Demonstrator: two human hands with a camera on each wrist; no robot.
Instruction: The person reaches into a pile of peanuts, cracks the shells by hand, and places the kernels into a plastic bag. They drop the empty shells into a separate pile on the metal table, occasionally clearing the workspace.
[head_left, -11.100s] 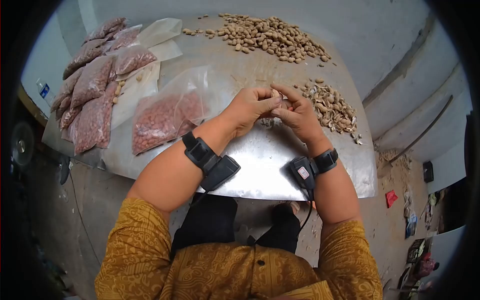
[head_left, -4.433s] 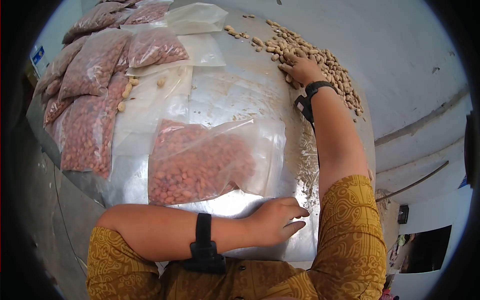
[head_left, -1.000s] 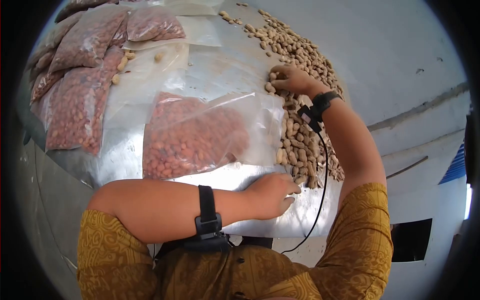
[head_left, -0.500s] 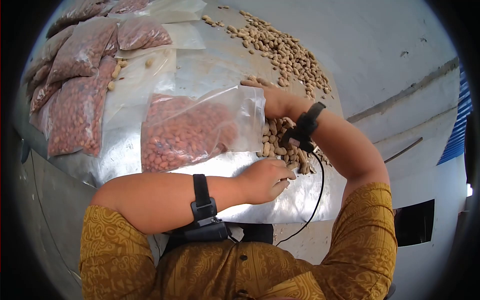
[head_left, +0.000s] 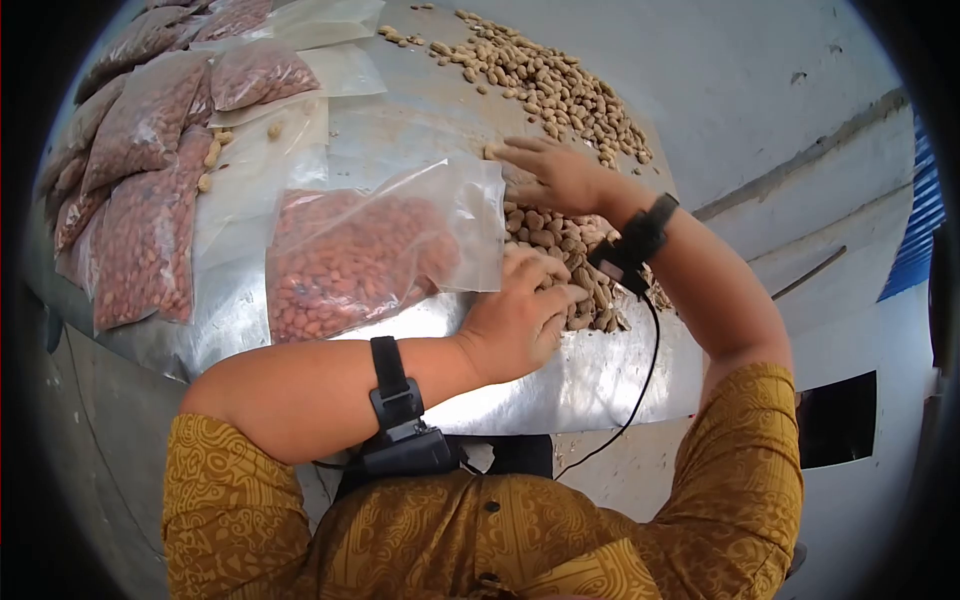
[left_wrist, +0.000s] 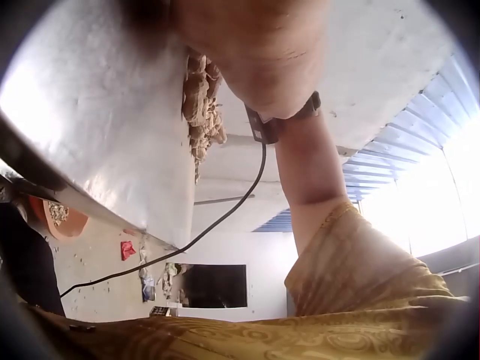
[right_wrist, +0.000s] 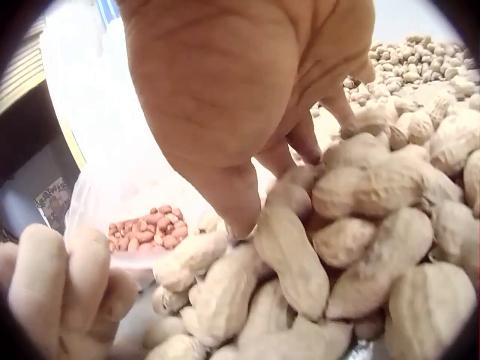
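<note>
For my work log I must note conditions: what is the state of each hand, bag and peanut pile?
right hand, open, fingers spread on the near pile.
left hand, fingers curled at that pile's edge; any hold cannot be told.
near pile, unshelled peanuts, heaped between the hands.
far pile, unshelled peanuts, no hand on it.
clear bag, lying flat, part full of red kernels.
bags at the left, filled, lying overlapped.

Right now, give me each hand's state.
Left hand: curled at the edge of the peanuts; whether it holds one cannot be told.
Right hand: open, spread on the peanuts.
</note>
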